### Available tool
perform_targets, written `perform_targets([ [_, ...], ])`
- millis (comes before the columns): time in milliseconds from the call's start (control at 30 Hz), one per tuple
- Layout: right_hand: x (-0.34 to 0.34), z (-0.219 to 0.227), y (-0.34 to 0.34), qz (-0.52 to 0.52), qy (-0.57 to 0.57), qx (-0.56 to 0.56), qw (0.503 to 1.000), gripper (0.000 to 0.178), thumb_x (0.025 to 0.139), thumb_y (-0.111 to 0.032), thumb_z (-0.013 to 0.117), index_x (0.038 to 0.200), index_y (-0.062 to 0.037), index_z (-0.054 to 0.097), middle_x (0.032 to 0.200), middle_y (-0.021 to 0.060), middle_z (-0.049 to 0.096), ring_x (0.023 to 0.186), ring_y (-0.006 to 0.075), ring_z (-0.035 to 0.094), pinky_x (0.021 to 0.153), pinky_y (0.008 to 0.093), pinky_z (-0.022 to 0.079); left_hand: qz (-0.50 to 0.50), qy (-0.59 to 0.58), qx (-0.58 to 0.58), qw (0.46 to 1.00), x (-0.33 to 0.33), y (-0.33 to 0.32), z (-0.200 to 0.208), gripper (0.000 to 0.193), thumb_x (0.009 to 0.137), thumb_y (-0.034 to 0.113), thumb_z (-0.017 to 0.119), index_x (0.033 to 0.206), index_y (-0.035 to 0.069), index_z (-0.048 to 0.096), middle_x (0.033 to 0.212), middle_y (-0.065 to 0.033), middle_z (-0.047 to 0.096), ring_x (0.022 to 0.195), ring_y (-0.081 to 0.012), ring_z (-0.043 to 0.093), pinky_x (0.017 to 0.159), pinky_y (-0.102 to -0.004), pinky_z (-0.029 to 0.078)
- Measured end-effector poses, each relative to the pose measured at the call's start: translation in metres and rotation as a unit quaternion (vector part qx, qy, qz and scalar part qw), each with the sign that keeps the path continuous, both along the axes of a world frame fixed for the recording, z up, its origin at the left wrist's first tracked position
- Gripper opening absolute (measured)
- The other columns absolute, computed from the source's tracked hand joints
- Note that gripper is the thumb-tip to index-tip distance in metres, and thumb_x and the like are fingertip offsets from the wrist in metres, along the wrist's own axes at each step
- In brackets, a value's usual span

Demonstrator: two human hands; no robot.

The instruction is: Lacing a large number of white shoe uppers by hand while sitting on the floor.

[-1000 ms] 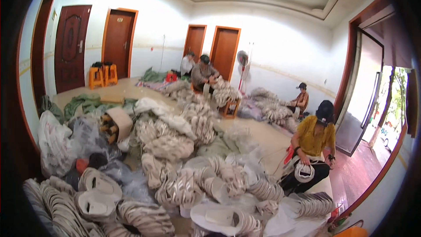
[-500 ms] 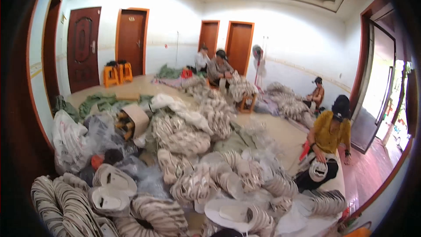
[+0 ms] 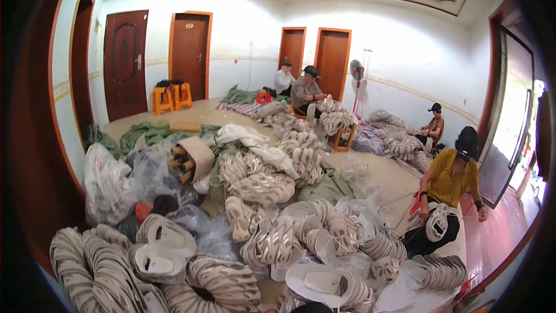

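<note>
Neither of my hands shows plainly; only a dark shape [image 3: 313, 308], perhaps my clothing, cuts into the lower edge. Closest to it lies a white shoe upper with a flat sole-shaped piece [image 3: 321, 281], at the end of a stacked row of uppers. To its left, beige shoe uppers are packed into a ring-shaped bundle [image 3: 211, 284]. Another pair of pale uppers [image 3: 162, 249] rests against a long curved stack [image 3: 95, 269] at the far left. A fanned row of uppers [image 3: 440, 272] lies at the lower right on clear plastic.
At right a co-worker in a yellow top [image 3: 454, 177] sits with a white upper [image 3: 441, 223] in the lap. Other people sit farther back among bundles. Plastic bags [image 3: 107, 185], an open carton [image 3: 197, 159], orange stools [image 3: 172, 97] and a standing fan [image 3: 357, 72] are around the room.
The whole view has shifted, so the room's contents appear farther right. The co-worker in yellow has moved one arm outward, and the upper in that lap is turned differently.
</note>
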State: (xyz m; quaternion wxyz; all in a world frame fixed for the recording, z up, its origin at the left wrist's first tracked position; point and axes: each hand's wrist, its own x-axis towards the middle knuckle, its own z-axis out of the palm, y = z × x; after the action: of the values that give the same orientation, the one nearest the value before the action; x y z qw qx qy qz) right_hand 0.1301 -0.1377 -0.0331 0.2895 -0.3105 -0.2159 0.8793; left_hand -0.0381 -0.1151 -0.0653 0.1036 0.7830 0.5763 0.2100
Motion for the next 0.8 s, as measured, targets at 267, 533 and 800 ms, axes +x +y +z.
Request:
perform_targets([
  [267, 0.015, -0.058, 0.03, 0.159, -0.384, 0.284, 0.864, 0.041, 0.093, -0.015, 0.04, 0.134, -0.0106, 0.038, 0.098, 0.0063, 0.059, 0.069, 0.0114, 0.058, 0.062, 0.028, 0.047, -0.019, -0.036, -0.032, 0.999, -0.011, 0.003, 0.024, 0.023, 0.072, 0.027, 0.059, 0.067, 0.004, 0.061, 0.057, -0.0123, 0.057, 0.052, -0.0266, 0.056, 0.045, -0.0388, 0.042],
  [533, -0.007, -0.038, 0.057, 0.018, -0.307, 0.669, 0.676, 0.029, 0.093, -0.016, 0.044, 0.118, -0.0051, 0.054, 0.065, 0.0052, 0.061, 0.043, 0.0139, 0.054, 0.042, 0.0272, 0.046, 0.028, -0.017, -0.096, 0.995, -0.001, 0.014, -0.033, 0.023, 0.068, 0.035, 0.063, 0.069, 0.011, 0.063, 0.058, -0.0128, 0.059, 0.051, -0.0293, 0.059, 0.044, -0.04, 0.044],
  [800, 0.007, 0.001, 0.08, 0.272, -0.34, 0.533, 0.726, 0.035, 0.091, -0.019, 0.044, 0.124, -0.0078, 0.048, 0.065, 0.0093, 0.061, 0.046, 0.0151, 0.057, 0.041, 0.0274, 0.047, 0.018, -0.012, -0.017, 1.0, 0.001, 0.007, 0.001, 0.042, 0.072, 0.046, 0.061, 0.088, 0.006, 0.06, 0.059, -0.0113, 0.059, 0.052, -0.0281, 0.059, 0.043, -0.0394, 0.043],
])
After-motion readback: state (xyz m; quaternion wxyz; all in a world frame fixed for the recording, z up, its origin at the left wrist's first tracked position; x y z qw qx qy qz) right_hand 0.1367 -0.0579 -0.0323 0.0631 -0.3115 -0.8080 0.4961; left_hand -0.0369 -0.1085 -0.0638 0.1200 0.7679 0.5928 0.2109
